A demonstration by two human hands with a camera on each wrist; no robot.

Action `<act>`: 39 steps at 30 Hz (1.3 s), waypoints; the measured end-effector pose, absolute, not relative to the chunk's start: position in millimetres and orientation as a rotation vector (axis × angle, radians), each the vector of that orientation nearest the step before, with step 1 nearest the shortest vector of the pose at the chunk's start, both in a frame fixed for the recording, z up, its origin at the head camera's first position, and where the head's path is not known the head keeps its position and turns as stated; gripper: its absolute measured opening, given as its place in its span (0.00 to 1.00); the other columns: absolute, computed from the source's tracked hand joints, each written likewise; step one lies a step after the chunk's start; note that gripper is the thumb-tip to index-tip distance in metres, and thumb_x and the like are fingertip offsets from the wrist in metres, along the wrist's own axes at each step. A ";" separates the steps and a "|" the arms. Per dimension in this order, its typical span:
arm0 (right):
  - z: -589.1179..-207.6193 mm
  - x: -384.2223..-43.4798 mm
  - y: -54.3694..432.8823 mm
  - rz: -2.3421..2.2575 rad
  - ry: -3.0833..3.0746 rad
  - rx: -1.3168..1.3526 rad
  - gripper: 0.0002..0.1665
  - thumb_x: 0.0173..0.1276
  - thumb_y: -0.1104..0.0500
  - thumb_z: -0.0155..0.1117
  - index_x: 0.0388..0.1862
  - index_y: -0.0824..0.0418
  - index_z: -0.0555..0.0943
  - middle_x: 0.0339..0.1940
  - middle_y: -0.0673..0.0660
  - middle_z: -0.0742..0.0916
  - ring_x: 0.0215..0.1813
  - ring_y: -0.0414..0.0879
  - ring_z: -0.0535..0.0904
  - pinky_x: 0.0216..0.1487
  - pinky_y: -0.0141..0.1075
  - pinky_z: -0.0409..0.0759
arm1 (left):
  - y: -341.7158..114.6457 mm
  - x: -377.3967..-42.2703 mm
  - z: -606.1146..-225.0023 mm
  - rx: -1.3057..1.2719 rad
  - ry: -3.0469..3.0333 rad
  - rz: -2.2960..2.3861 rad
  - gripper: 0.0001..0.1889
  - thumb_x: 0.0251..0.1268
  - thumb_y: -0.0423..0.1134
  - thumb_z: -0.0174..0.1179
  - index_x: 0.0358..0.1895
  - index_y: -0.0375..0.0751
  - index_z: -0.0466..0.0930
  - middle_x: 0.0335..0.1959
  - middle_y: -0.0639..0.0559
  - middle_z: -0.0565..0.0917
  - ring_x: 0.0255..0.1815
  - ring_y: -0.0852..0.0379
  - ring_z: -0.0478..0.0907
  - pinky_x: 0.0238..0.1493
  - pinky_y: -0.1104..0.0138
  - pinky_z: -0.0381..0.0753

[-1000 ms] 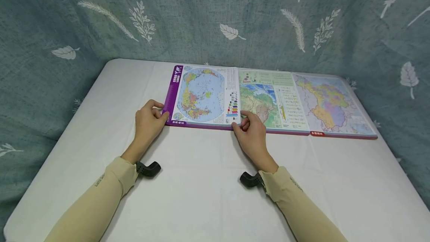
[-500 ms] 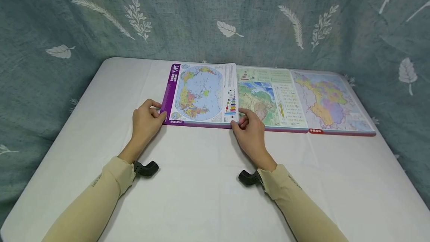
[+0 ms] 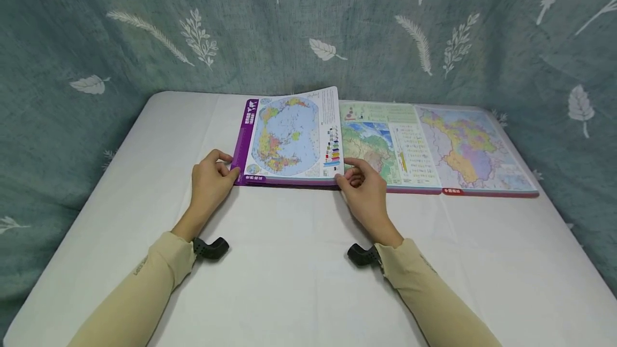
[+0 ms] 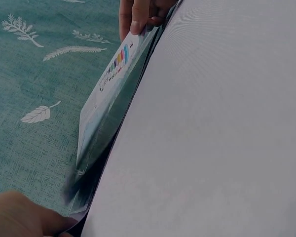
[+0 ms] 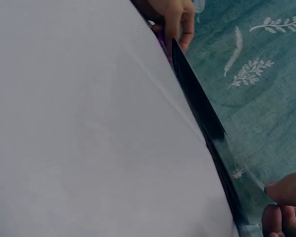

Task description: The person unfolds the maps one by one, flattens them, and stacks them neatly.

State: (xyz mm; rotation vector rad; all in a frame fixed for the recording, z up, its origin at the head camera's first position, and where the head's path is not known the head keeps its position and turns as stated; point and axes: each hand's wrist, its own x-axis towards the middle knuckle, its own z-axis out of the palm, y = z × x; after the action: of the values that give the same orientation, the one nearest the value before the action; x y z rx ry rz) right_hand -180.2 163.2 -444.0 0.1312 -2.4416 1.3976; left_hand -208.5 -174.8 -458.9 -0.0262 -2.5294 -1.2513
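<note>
A world map sheet (image 3: 289, 138) with a purple border lies at the back middle of the white table (image 3: 289, 277), its far edge raised off the surface. My left hand (image 3: 230, 169) pinches its near left corner. My right hand (image 3: 348, 173) pinches its near right corner. In the left wrist view the sheet (image 4: 106, 108) slants up from the table between my left hand (image 4: 19, 217) and my right hand (image 4: 140, 17). The right wrist view shows the sheet's dark edge (image 5: 200, 101) running from my right hand (image 5: 283, 205) to my left hand (image 5: 175, 17).
Two more map sheets lie flat to the right: a green relief map (image 3: 385, 143) and a coloured regional map (image 3: 472, 149). A teal leaf-print curtain (image 3: 337, 25) hangs close behind and beside the table. Black wrist mounts (image 3: 212, 248) sit at both cuffs.
The world map sheet lay flat a second ago; its far edge has now tilted up while both hands keep hold of the near corners.
</note>
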 end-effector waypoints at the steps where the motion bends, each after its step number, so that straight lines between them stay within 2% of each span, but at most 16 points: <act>1: -443.6 -180.6 165.3 1.412 -2.436 0.129 0.21 0.69 0.64 0.74 0.60 0.63 0.84 0.35 0.58 0.87 0.37 0.44 0.83 0.40 0.23 0.78 | -174.9 -208.4 -459.5 -0.023 -2.531 -1.255 0.12 0.64 0.31 0.70 0.47 0.30 0.82 0.14 0.50 0.78 0.19 0.53 0.70 0.41 0.61 0.67; 13: -435.8 -183.9 201.3 1.478 -2.371 0.021 0.14 0.70 0.65 0.73 0.53 0.67 0.86 0.35 0.61 0.85 0.35 0.40 0.82 0.40 0.23 0.79 | -174.3 -208.3 -460.2 0.008 -2.553 -1.264 0.12 0.66 0.32 0.70 0.48 0.31 0.81 0.14 0.52 0.76 0.22 0.52 0.70 0.40 0.60 0.65; 18: -437.7 -184.3 213.2 1.493 -2.389 -0.033 0.15 0.72 0.64 0.70 0.55 0.69 0.83 0.38 0.62 0.83 0.36 0.41 0.79 0.41 0.23 0.76 | -174.1 -207.6 -459.9 -0.015 -2.540 -1.254 0.11 0.65 0.32 0.70 0.47 0.31 0.82 0.14 0.50 0.78 0.19 0.55 0.69 0.35 0.61 0.66; 23: -438.0 -184.0 222.0 1.509 -2.397 -0.095 0.18 0.74 0.62 0.69 0.58 0.68 0.81 0.40 0.59 0.81 0.39 0.41 0.77 0.42 0.23 0.75 | -174.2 -207.0 -459.3 -0.023 -2.538 -1.248 0.11 0.66 0.32 0.70 0.47 0.31 0.82 0.14 0.49 0.78 0.17 0.58 0.69 0.33 0.62 0.66; 32: -435.5 -182.3 242.8 1.541 -2.360 -0.140 0.17 0.75 0.62 0.69 0.56 0.70 0.81 0.37 0.55 0.81 0.37 0.39 0.77 0.41 0.24 0.75 | -173.7 -205.5 -457.4 -0.011 -2.543 -1.259 0.12 0.66 0.32 0.69 0.48 0.30 0.81 0.14 0.48 0.78 0.20 0.53 0.69 0.40 0.60 0.65; 39: -433.1 -181.2 262.7 1.581 -2.333 -0.259 0.16 0.75 0.58 0.69 0.54 0.68 0.82 0.36 0.47 0.81 0.38 0.37 0.78 0.41 0.24 0.76 | -173.3 -205.8 -457.3 -0.011 -2.552 -1.253 0.12 0.67 0.33 0.69 0.48 0.30 0.82 0.15 0.48 0.78 0.19 0.53 0.69 0.37 0.61 0.65</act>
State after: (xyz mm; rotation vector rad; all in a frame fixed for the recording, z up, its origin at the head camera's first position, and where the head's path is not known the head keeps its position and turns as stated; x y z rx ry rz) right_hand -181.2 262.7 -433.1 -0.2588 -2.3330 1.5813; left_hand -205.8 -173.3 -457.3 -0.0111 -2.5521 -1.2534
